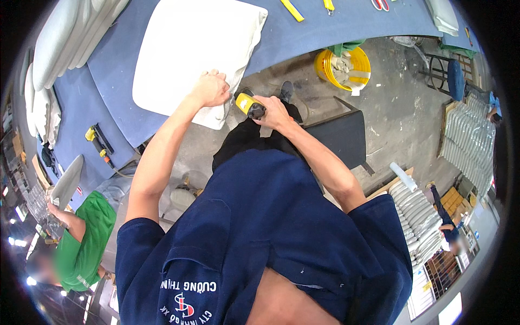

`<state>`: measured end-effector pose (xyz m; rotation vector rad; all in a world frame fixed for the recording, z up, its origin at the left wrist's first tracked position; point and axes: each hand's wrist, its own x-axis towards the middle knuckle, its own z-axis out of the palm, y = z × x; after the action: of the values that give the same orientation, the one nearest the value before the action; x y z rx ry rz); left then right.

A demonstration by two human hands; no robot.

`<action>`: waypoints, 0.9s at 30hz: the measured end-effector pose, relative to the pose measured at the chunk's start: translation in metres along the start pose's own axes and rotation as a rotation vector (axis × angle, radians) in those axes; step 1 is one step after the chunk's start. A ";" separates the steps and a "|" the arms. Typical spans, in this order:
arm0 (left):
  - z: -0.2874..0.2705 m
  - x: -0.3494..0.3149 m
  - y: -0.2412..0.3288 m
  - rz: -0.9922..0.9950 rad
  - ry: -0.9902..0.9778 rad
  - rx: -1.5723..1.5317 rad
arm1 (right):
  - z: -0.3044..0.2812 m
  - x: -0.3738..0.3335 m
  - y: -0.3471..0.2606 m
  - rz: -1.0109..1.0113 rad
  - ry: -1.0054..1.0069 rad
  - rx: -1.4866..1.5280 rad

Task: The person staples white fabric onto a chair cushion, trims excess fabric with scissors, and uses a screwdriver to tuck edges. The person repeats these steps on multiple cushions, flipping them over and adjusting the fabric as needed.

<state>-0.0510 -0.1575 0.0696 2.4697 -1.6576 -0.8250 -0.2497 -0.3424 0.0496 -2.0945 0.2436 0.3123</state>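
A white fabric-covered seat pad (pixel 187 51) lies on the blue table, its loose cloth edge hanging over the near side. My left hand (pixel 211 89) is closed on the fabric at the pad's near right edge, fingers bent into a fist. Just right of it, my right hand (pixel 273 112) grips a yellow and black staple gun (pixel 248 104). The tool's nose points toward the cloth edge; whether it touches is hard to see.
On the blue table (pixel 292 46) lie a yellow-handled tool (pixel 292 10) and red-handled scissors (pixel 380 5). Pads (pixel 76 38) are stacked at left, near another staple gun (pixel 98 143) with a hose. A yellow bucket (pixel 325 67) and a black bench (pixel 338 138) stand right. A co-worker in green (pixel 86 238) is at left.
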 end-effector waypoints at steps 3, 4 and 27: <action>0.003 0.005 -0.012 -0.005 -0.030 -0.142 | 0.002 0.001 -0.002 -0.022 0.008 0.022; 0.004 0.004 -0.012 0.008 -0.014 -0.151 | 0.002 0.000 -0.003 -0.014 0.006 0.026; 0.026 -0.003 -0.017 0.064 0.183 -0.151 | 0.017 -0.004 -0.011 0.078 -0.046 -0.077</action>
<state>-0.0492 -0.1417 0.0425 2.3015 -1.5432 -0.6684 -0.2522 -0.3220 0.0516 -2.1543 0.2910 0.4218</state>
